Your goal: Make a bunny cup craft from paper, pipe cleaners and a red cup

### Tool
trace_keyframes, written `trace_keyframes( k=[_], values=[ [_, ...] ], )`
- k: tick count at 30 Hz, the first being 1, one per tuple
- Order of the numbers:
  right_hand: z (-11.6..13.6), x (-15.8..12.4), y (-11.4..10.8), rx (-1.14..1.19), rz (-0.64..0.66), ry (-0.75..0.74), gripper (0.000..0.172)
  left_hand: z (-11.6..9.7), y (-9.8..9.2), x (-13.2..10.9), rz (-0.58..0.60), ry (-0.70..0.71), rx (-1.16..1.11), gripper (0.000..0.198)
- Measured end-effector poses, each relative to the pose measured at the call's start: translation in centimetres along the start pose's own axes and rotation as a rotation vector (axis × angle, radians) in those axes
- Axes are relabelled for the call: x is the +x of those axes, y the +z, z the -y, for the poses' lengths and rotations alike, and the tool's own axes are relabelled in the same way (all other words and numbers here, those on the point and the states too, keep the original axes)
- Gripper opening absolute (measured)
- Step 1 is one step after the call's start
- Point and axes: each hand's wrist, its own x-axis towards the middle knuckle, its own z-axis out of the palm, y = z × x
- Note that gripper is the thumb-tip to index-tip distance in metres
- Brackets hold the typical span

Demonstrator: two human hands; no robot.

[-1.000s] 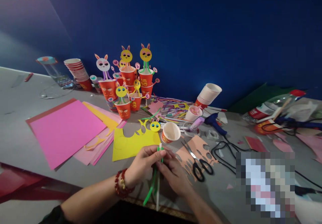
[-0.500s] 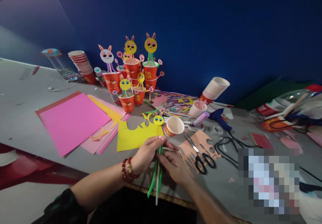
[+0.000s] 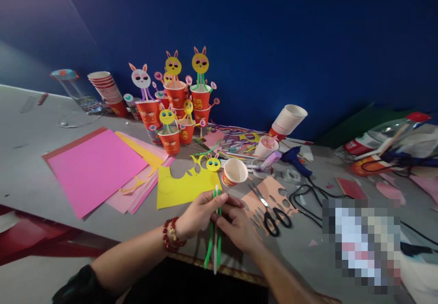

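Note:
My left hand (image 3: 198, 210) is closed near the top of a bundle made up of a white stick (image 3: 215, 254) and green pipe cleaners (image 3: 208, 249), its thumb pressed along them. Lower down, my right hand (image 3: 236, 224) wraps its fingers round the same bundle. The lower ends hang towards me; the white tip shows above my left thumb. Just beyond the hands lie a yellow rabbit face (image 3: 213, 163) with blue eyes and a tilted paper cup (image 3: 235, 172). Yellow cut paper (image 3: 181, 190) is under the left fingertips' side.
Scissors (image 3: 270, 210) lie on cut peach paper (image 3: 273, 188) at right. A blue glue gun (image 3: 296, 160) trails a black cord. Rabbit-topped red cups (image 3: 170, 142) stand at the back left, near pink sheets (image 3: 96, 167). Stacked cups (image 3: 289, 121) and a bottle (image 3: 383, 133) are further right.
The bundle has slid up a little in my fingers, so more of its white tip shows above the left thumb. The view has shifted slightly.

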Motion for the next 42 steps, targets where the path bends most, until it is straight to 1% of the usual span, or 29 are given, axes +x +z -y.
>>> trace_keyframes(
  k=[2,4,7,9,10,12,15,17,19,21,22,24,26,28,30,32,34,35,36,38,40,42],
  values=[
    [-0.3,-0.1,0.1,0.013,-0.020,-0.004,0.032,-0.2,0.0,-0.1,0.014,-0.004,0.007,0.038],
    [-0.4,-0.2,0.2,0.024,-0.041,-0.012,0.035,-0.3,0.0,-0.1,0.007,-0.008,-0.042,0.042],
    [-0.4,-0.2,0.1,0.010,-0.039,-0.065,0.028,-0.1,-0.1,0.0,-0.077,-0.030,-0.100,0.039],
    [-0.2,-0.1,0.1,-0.015,-0.054,-0.125,0.024,0.1,-0.1,0.0,-0.132,-0.058,-0.093,0.041],
    [-0.1,0.0,0.0,-0.026,-0.062,-0.145,0.023,0.1,-0.1,0.0,-0.147,-0.062,-0.080,0.041],
    [0.0,0.0,0.0,-0.034,-0.052,-0.136,0.026,0.3,-0.1,-0.1,-0.152,-0.031,-0.047,0.040],
    [0.1,0.1,0.0,-0.037,-0.036,-0.062,0.033,0.3,-0.2,-0.3,-0.104,0.071,-0.019,0.039],
    [0.2,0.1,0.0,-0.043,-0.052,-0.037,0.037,0.2,-0.2,-0.4,-0.066,0.108,0.009,0.038],
    [0.3,0.1,0.0,-0.063,-0.074,-0.041,0.033,0.1,-0.1,-0.4,-0.066,0.104,0.042,0.032],
    [0.5,0.1,0.0,-0.091,-0.094,-0.056,0.024,0.0,0.0,-0.3,-0.088,0.080,0.053,0.024],
    [0.5,0.1,0.0,-0.107,-0.104,-0.061,0.021,0.0,0.0,-0.2,-0.097,0.067,0.048,0.023],
    [0.6,0.1,0.0,-0.110,-0.108,-0.055,0.019,0.0,0.1,-0.1,-0.090,0.046,0.050,0.025],
    [0.6,0.1,-0.1,-0.042,-0.093,-0.040,0.023,0.0,0.1,-0.2,-0.053,0.032,0.076,0.029],
    [0.8,0.0,-0.5,0.077,-0.089,-0.012,0.030,-0.1,0.0,-0.5,-0.007,0.062,0.098,0.043],
    [1.2,-0.1,-1.4,0.184,-0.155,0.022,0.030,-0.3,-0.3,-1.0,0.022,0.125,0.118,0.056],
    [1.9,-0.3,-2.9,0.234,-0.275,0.046,0.029,-0.8,-0.7,-1.4,0.020,0.165,0.205,0.054],
    [2.9,-0.5,-4.8,0.248,-0.412,0.031,0.030,-1.5,-1.3,-1.6,-0.021,0.193,0.393,0.051],
    [3.5,-0.6,-5.8,0.255,-0.484,0.015,0.028,-1.8,-1.7,-1.4,-0.047,0.213,0.509,0.053],
    [4.0,-0.5,-6.7,0.250,-0.572,-0.022,0.025,-2.1,-2.2,-1.0,-0.079,0.242,0.626,0.056],
    [4.9,-0.2,-8.3,0.220,-0.661,-0.104,0.018,-2.5,-3.2,0.4,-0.137,0.324,0.831,0.067],
    [5.3,0.5,-9.5,0.137,-0.704,-0.190,0.015,-2.4,-4.1,2.4,-0.128,0.405,1.012,0.082],
    [5.2,1.4,-10.1,0.005,-0.730,-0.264,0.015,-2.0,-4.7,4.7,-0.087,0.440,1.134,0.094]
  ],
)
